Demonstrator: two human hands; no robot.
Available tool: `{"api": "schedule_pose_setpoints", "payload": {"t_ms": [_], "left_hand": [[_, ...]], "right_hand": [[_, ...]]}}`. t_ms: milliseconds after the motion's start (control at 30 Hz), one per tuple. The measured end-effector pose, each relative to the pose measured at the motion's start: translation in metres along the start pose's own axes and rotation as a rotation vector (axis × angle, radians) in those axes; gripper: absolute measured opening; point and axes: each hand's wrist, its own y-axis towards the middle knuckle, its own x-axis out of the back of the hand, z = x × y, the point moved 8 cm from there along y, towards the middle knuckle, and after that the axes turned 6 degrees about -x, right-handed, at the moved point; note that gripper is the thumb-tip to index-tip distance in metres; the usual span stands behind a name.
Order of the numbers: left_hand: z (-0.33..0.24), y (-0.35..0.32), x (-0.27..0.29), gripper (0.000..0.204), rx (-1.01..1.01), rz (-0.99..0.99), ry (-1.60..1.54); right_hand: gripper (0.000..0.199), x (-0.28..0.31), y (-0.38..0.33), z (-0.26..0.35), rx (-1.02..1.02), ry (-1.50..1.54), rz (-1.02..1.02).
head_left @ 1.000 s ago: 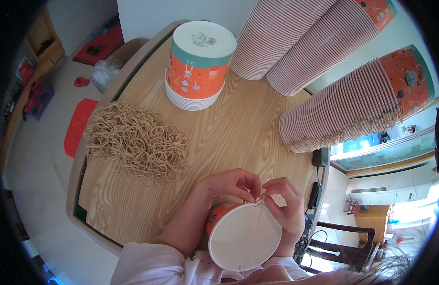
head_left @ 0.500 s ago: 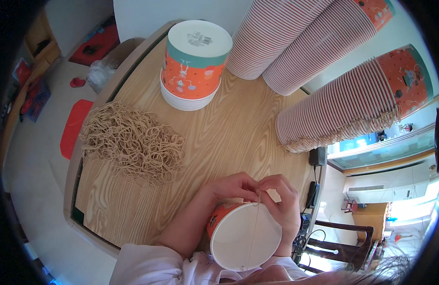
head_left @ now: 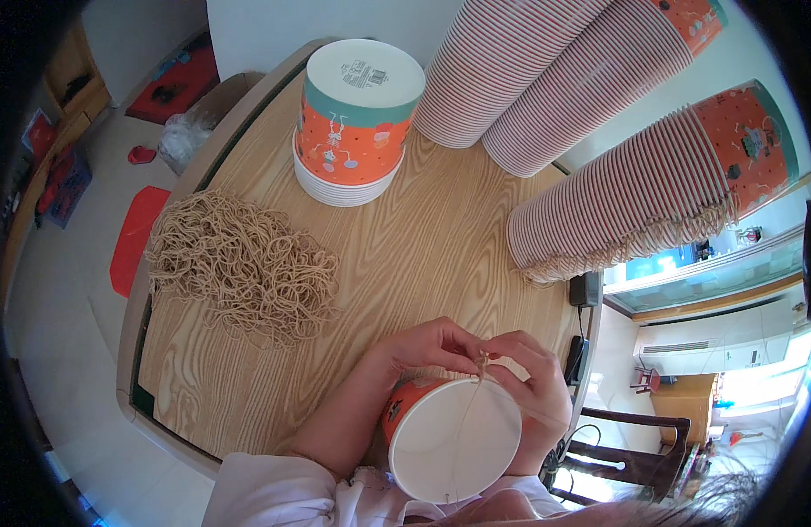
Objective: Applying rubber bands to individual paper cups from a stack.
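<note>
An orange paper bucket [head_left: 454, 439] lies tilted at the table's near edge, its white inside facing me. A thin tan cord [head_left: 463, 430] runs across its mouth from the lower rim up to the upper rim. At that upper rim my left hand [head_left: 436, 345] pinches the cord between thumb and finger. Opposite it, my right hand [head_left: 530, 373] also pinches the cord, where a small loop or knot shows between the fingertips. A loose heap of tan cords [head_left: 243, 263] lies on the left of the table.
A short stack of upside-down buckets [head_left: 361, 123] stands at the back. Tall nested stacks [head_left: 590, 88] rise behind on the right; another leaning stack [head_left: 634, 193] has cords along its side. A black adapter [head_left: 584, 288] sits by the right table edge, near a dark chair [head_left: 638, 448].
My right hand has shifted slightly right and opened up its curl, so the small cord loop between my fingertips now shows. The bucket has stayed nearly in place.
</note>
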Motion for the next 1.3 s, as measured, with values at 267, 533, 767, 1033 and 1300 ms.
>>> {"api": "schedule_pose_setpoints", "payload": {"t_ms": [267, 533, 767, 1033, 1300], "left_hand": [[0.003, -0.006, 0.003, 0.009, -0.006, 0.048, 0.014], [0.003, -0.006, 0.004, 0.009, -0.026, 0.006, -0.013], [0.003, -0.008, 0.004, 0.009, -0.006, 0.04, -0.031], [0.001, -0.013, 0.007, 0.011, -0.023, 0.013, 0.002], [0.004, -0.006, 0.003, 0.008, -0.039, 0.077, 0.001]], "right_hand": [[0.019, -0.001, 0.002, -0.004, -0.048, -0.009, -0.064], [0.015, 0.0, 0.003, 0.004, -0.005, -0.028, -0.061], [0.014, -0.002, 0.004, -0.001, -0.033, -0.054, -0.077], [0.014, -0.006, 0.008, 0.001, -0.02, -0.034, -0.073], [0.014, 0.004, 0.005, -0.003, -0.043, -0.073, -0.171]]}}
